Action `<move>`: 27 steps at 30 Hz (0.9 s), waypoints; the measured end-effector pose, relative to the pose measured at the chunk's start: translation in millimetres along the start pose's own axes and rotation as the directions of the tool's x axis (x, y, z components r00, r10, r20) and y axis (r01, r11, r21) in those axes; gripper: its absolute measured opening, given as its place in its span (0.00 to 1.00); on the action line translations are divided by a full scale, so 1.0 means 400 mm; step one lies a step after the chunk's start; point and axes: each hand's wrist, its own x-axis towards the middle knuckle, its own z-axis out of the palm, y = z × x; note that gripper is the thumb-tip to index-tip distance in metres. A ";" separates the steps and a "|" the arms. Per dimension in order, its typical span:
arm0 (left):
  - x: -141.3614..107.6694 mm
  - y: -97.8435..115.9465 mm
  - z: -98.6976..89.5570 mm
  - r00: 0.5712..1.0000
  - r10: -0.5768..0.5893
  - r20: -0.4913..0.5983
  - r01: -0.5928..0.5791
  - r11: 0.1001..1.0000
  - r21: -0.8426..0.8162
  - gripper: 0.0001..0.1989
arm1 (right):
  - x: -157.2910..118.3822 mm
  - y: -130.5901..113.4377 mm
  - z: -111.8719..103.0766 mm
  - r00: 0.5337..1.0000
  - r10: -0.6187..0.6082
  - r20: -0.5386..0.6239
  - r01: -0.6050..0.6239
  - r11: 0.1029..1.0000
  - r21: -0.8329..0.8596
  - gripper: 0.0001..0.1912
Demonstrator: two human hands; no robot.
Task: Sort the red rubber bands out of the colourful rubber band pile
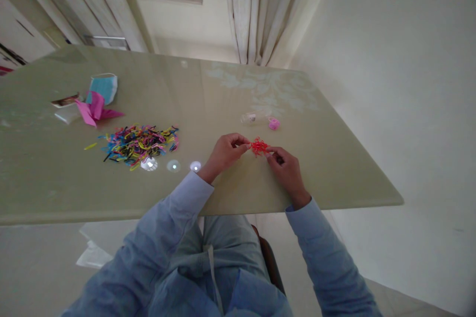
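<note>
Your hands meet at the red bands, one on each side: the left hand [226,153] comes in from the left, thumb and forefinger drawn nearly together at the near tips, and the right hand [288,171] from the right, its thumb and forefinger also bent close. Both sets of fingertips are at the edges of the pile; whether either pinches a single band is too small to tell. The red bands [259,146] lie on the surface [334,178] directly between your fingertips, in a loose, roughly round tangle with no clear long axis, and neither hand is plainly nearer. Just beyond them, on the side away from you, a clear bottle [255,117] lies on its side, and a pink cap [274,123] sits by its right end. Well to the left of your left hand spreads a heap of mixed bands [141,144], with one yellow band [90,146] apart at its left. Behind that heap are a pink paper bird [95,109] and, farther back, a blue mask [106,88].
</note>
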 end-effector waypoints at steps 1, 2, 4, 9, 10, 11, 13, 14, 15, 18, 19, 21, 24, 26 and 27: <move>0.009 -0.004 0.009 0.999 0.030 -0.020 -0.028 0.995 0.094 0.06 | 0.000 -0.001 0.000 1.000 0.001 -0.001 -0.001 1.000 0.000 0.17; 0.017 -0.005 0.017 0.997 0.062 -0.035 -0.055 0.982 0.181 0.06 | 0.001 -0.001 -0.001 1.000 0.002 -0.003 -0.002 1.000 0.001 0.17; 0.029 -0.002 0.034 0.992 0.116 -0.044 -0.097 0.944 0.316 0.07 | 0.001 -0.004 -0.003 1.000 0.009 -0.002 -0.009 1.000 0.004 0.17; 0.042 0.014 0.063 0.992 0.125 -0.006 -0.108 0.881 0.461 0.09 | 0.000 -0.008 -0.005 0.999 0.042 0.001 -0.042 0.999 0.004 0.18; 0.043 0.014 0.065 0.993 0.120 0.003 -0.108 0.878 0.465 0.10 | -0.001 -0.008 -0.005 0.999 0.044 -0.002 -0.044 0.999 0.005 0.18; 0.043 0.013 0.066 0.993 0.118 0.011 -0.110 0.877 0.467 0.10 | -0.001 -0.008 -0.005 0.999 0.045 -0.004 -0.045 0.999 0.006 0.18; 0.042 0.008 0.063 0.993 0.119 0.015 -0.112 0.875 0.471 0.10 | -0.002 -0.009 -0.006 0.999 0.045 -0.005 -0.045 0.999 0.014 0.18; 0.040 0.005 0.059 0.993 0.118 0.013 -0.110 0.872 0.476 0.11 | -0.002 -0.009 -0.006 0.999 0.045 -0.004 -0.045 0.999 0.018 0.18; 0.038 0.001 0.054 0.993 0.114 0.012 -0.106 0.871 0.479 0.11 | -0.002 -0.010 -0.007 0.999 0.045 -0.001 -0.045 0.999 0.020 0.19; 0.030 -0.007 0.029 0.993 0.119 0.022 -0.114 0.867 0.484 0.11 | 0.000 -0.011 -0.008 0.999 0.047 -0.005 -0.047 0.999 0.011 0.20; 0.027 -0.011 0.018 0.992 0.127 0.023 -0.122 0.861 0.493 0.11 | 0.000 -0.011 -0.008 0.999 0.049 -0.008 -0.049 0.999 0.006 0.20; 0.021 -0.018 -0.008 0.988 0.151 0.022 -0.140 0.836 0.530 0.11 | 0.002 -0.011 -0.009 0.999 0.051 -0.015 -0.051 0.999 0.003 0.20; 0.010 -0.032 -0.057 0.984 0.176 0.032 -0.159 0.777 0.609 0.11 | 0.003 -0.008 -0.011 0.998 0.058 -0.023 -0.058 0.998 0.011 0.21; -0.001 -0.041 -0.091 0.982 0.181 0.045 -0.166 0.736 0.657 0.12 | 0.004 -0.004 -0.013 0.997 0.069 -0.033 -0.069 0.997 0.029 0.21; -0.007 -0.046 -0.108 0.982 0.180 0.053 -0.168 0.718 0.675 0.12 | 0.005 -0.002 -0.015 0.996 0.075 -0.040 -0.073 0.996 0.043 0.21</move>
